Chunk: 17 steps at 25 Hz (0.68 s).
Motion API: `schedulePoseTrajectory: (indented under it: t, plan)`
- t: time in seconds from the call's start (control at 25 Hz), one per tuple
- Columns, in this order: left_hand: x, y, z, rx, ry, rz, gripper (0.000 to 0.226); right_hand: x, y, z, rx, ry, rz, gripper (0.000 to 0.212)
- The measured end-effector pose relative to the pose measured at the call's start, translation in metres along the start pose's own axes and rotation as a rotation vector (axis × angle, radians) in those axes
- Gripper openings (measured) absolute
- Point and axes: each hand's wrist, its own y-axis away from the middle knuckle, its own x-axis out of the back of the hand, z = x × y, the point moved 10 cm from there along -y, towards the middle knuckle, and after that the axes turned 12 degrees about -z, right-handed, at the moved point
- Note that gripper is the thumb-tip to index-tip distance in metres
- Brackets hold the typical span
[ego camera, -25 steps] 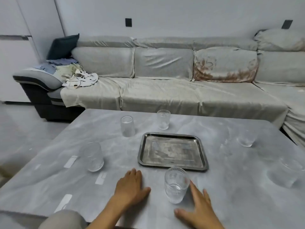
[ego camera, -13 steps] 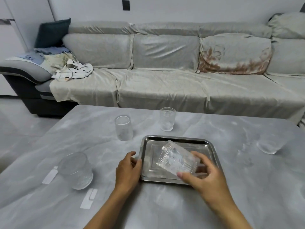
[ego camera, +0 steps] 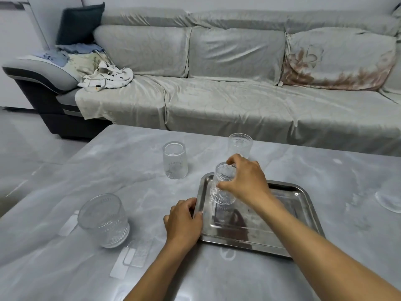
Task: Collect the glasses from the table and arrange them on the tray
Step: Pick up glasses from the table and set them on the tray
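A steel tray [ego camera: 288, 224] lies on the grey marble table [ego camera: 325, 170]. My right hand [ego camera: 245, 181] grips a ribbed clear glass [ego camera: 221, 192] that stands upside down in the tray's far left corner. My left hand [ego camera: 184, 220] holds the tray's left rim. Three other clear glasses stand upside down on the table: a wide one [ego camera: 104, 220] at the near left, a tall one [ego camera: 174, 162] left of the tray, and one [ego camera: 239, 144] behind my right hand. Part of another glass [ego camera: 388, 198] shows at the right edge.
A long sofa [ego camera: 217, 101] with a light cover runs behind the table. A dark cushion [ego camera: 80, 22] and a heap of clothes [ego camera: 104, 77] lie at its left end. Tape strips [ego camera: 130, 259] are stuck on the table near its front left.
My right hand picked the glass up from the table's near edge, turned it over above the tray and set it in the far left corner. My left hand moved onto the tray's rim.
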Motion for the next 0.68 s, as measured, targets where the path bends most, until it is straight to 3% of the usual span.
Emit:
schedulePoseTrajectory:
  t: [0.36,0.48,0.6,0.68]
  plan:
    - [-0.001,-0.001,0.000,0.004,-0.018,-0.013,0.026,-0.013,-0.008,0.001,0.017,-0.047,-0.032,0.070]
    - [-0.002,0.003,-0.001,0.012,-0.031,-0.056,0.023,-0.017,-0.005,0.000,0.030,-0.064,-0.047,0.083]
    - [0.013,0.014,0.007,0.003,0.144,-0.125,0.036,-0.012,0.025,0.002,0.035,-0.198,0.036,0.089]
    - [0.055,0.025,0.026,-0.118,0.090,-0.013,0.044,-0.010,0.059,0.007,0.038,-0.249,0.118,0.077]
